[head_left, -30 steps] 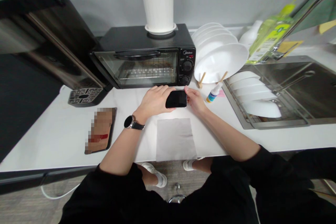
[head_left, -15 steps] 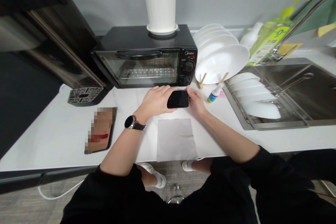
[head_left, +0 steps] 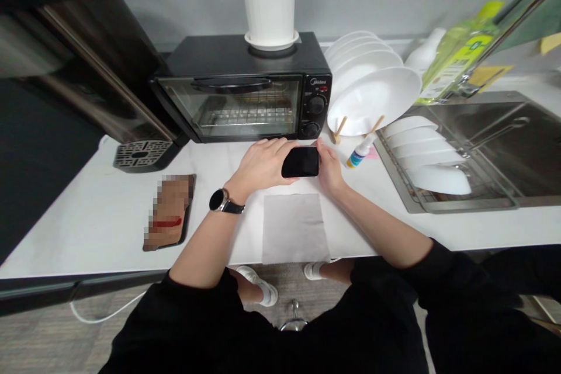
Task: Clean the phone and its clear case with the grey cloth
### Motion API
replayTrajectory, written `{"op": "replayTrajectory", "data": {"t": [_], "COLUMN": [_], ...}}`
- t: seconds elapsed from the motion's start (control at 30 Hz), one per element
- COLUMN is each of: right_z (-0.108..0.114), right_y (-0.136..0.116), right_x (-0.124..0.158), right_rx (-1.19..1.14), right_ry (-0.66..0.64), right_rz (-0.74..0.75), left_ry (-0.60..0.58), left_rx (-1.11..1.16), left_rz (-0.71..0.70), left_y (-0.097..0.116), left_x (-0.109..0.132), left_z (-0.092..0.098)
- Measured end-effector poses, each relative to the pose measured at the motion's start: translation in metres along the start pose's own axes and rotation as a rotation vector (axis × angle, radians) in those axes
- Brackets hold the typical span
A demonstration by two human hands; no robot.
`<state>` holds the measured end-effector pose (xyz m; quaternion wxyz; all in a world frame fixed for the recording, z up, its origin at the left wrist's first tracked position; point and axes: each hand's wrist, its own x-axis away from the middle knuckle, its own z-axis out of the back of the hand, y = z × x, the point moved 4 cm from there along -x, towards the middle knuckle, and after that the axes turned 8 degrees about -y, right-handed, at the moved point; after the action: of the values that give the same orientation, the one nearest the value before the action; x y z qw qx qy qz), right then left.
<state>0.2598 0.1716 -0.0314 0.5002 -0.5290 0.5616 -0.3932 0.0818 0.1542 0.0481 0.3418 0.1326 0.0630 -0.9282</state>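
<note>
Between both hands is a smartphone [head_left: 300,162] with a dark screen, held sideways over the counter in front of the toaster oven. My left hand [head_left: 265,165] grips its left end, fingers along the top edge and thumb below. At the right end, my right hand [head_left: 328,167] holds the phone by its short side. A grey cloth [head_left: 294,228] lies flat just below the hands, reaching the counter's front edge. To the right of my right hand stands a small spray bottle [head_left: 360,152] with a white top and a blue and yellow label.
A black toaster oven [head_left: 245,106] carries a white pot [head_left: 268,3]. White plates [head_left: 372,99] stand in a rack beside it, left of the sink [head_left: 504,152] with several bowls [head_left: 438,180]. Another phone-like device [head_left: 169,213] lies at left, near a coffee machine [head_left: 142,155].
The view has shifted slightly, so everything sits a little higher in the picture. Both hands keep their hold on the smartphone, with hardly any movement.
</note>
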Motion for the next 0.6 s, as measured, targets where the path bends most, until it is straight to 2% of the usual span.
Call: {"op": "replayTrajectory", "data": {"t": [0.1,0.37,0.5,0.6], "right_z": [-0.002,-0.009,-0.009,-0.007], "right_y": [-0.006,-0.012,-0.007,-0.004], "right_x": [0.001,0.002,0.002,0.001], "right_rx": [-0.096,-0.183,-0.158,-0.124], "right_ry": [0.043,-0.053,-0.067,-0.046], "right_rz": [-0.001,-0.080,-0.139,-0.130], "left_ry": [0.007,0.016,0.008,-0.001], "left_rx": [0.011,0.027,0.033,0.034], "left_rz": [0.009,0.024,0.030,0.029], "left_y": [-0.002,-0.006,-0.006,-0.006], "left_x": [0.002,0.006,0.006,0.006], "left_z": [0.001,0.001,-0.001,-0.003]}}
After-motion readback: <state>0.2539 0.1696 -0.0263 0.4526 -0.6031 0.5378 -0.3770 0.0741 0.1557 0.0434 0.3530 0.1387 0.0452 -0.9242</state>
